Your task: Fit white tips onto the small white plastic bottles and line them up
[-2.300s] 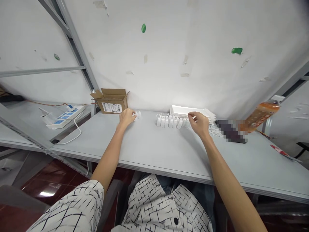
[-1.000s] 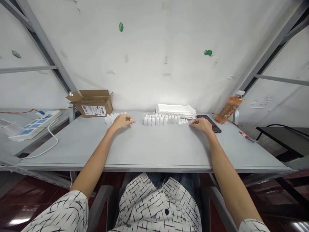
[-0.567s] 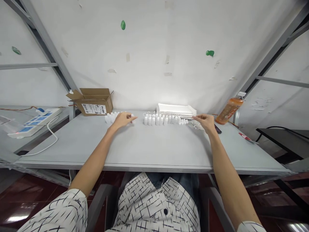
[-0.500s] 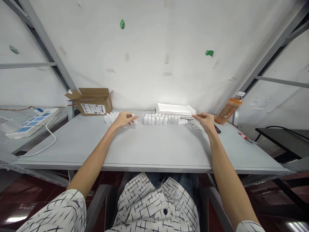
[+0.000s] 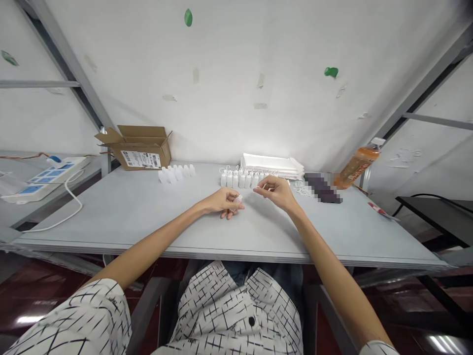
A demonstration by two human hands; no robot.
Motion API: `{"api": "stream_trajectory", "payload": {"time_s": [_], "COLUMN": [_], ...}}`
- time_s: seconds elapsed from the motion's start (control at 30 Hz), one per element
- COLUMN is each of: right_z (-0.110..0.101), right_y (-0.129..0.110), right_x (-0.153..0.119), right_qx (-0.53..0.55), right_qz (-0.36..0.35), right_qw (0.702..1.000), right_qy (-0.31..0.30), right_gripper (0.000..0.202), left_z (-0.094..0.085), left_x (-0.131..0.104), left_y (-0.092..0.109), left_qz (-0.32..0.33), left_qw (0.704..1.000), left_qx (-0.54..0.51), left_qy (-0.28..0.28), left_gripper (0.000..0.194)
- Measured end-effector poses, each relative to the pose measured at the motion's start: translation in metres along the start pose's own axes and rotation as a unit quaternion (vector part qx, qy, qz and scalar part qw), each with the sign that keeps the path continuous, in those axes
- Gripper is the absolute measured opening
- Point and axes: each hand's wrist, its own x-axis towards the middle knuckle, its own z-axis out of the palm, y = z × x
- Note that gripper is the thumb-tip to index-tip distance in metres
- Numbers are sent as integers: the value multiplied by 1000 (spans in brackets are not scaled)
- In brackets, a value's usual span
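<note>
My left hand (image 5: pixel 226 202) is closed around a small translucent bottle (image 5: pixel 237 200) above the middle of the grey table (image 5: pixel 207 236). Just right of it, my right hand (image 5: pixel 274 191) has its thumb and fingertips pinched together; anything between them is too small to make out. Behind the hands stand rows of small white bottles (image 5: pixel 235 181), several with white loops at their tops. My right hand partly hides this group. Several translucent bottles (image 5: pixel 176 173) stand to the left. A heap of white strings (image 5: pixel 303 188) lies on the right.
An open cardboard box (image 5: pixel 140 153) sits at the back left, beyond a power strip (image 5: pixel 48 178) with a white cable. White trays (image 5: pixel 272 165) are stacked at the back. Toward the right are a pixelated dark object (image 5: pixel 323 188), an orange drink bottle (image 5: pixel 358 165) and a red-white packet (image 5: pixel 380 209).
Both hands have moved inward to the table's middle, and the left one has carried the translucent bottle away from the left group. The head view has shifted slightly.
</note>
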Motion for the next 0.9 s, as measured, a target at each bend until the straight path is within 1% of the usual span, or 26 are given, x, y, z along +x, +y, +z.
{"api": "stream_trajectory", "payload": {"time_s": [0.1, 0.23, 0.33, 0.57, 0.77, 0.9], "right_z": [10, 12, 12, 18, 23, 25], "right_y": [-5, -5, -4, -3, 0, 2], "right_x": [-5, -9, -10, -11, -10, -11], "right_qx": [12, 24, 14, -10, -24, -31], "right_qz": [6, 20, 17, 2, -17, -24], "right_qw": [999, 997, 997, 997, 999, 997], "right_qy": [-42, -73, -75, -78, -46, -62], "right_gripper": [31, 31, 28, 22, 19, 11], "left_z": [2, 2, 2, 6, 7, 8], "left_x": [0, 0, 1, 2, 4, 4], "left_y": [0, 0, -1, -3, -5, -5], "left_qz": [11, 16, 23, 35, 72, 74], "left_qw": [1000, 1000, 999, 998, 992, 990], "left_qx": [6, -10, -6, 54, 94, 108], "left_qy": [0, 19, 31, 26, 33, 48], "left_gripper": [45, 45, 44, 41, 33, 35]}}
